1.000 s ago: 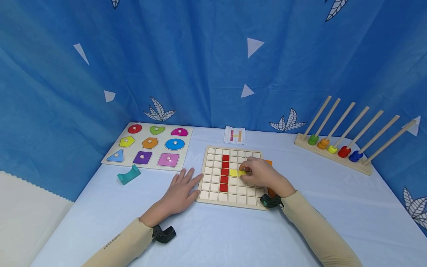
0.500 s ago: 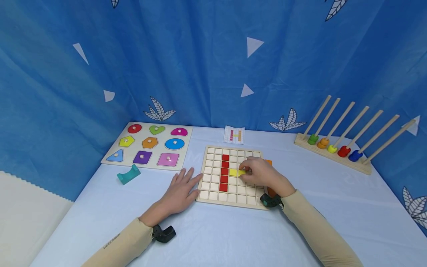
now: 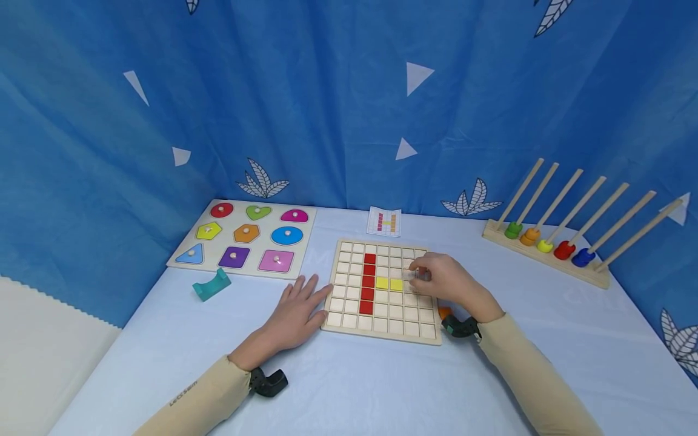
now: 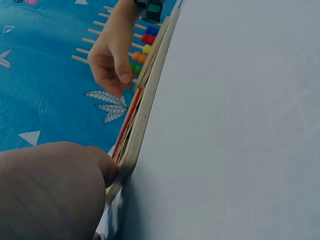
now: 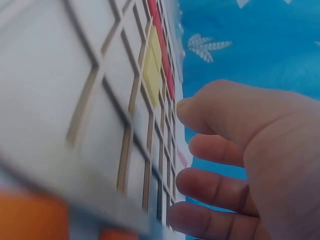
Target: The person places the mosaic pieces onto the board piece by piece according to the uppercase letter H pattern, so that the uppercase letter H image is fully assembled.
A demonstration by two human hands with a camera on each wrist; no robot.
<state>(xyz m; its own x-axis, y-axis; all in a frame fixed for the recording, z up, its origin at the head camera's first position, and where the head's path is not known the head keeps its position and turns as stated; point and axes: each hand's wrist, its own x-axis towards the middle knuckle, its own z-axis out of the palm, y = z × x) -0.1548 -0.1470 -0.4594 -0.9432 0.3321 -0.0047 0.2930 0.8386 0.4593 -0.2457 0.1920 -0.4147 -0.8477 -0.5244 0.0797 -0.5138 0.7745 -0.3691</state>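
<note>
Two yellow tiles (image 3: 382, 283) lie in the grid board (image 3: 382, 336); right grip (image 3: 451, 281) parted, empty, left grip (image 3: 293, 312) spread at its edge, I judge tile-laying now calls for fetching another.

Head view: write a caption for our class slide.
Two hands at a grid board: five red tiles, two yellow tiles.

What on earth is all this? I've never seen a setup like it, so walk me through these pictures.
No robot here: a person works bare-handed. The wide picture comes from their head; a camera on each wrist takes the close-ups. On the table lies a wooden grid board with red tiles and yellow tiles. Around it are a shape puzzle, pattern card, teal curved block and bead rack. The left hand touches the board's edge; the right hand is over it, visibly holding nothing.
</note>
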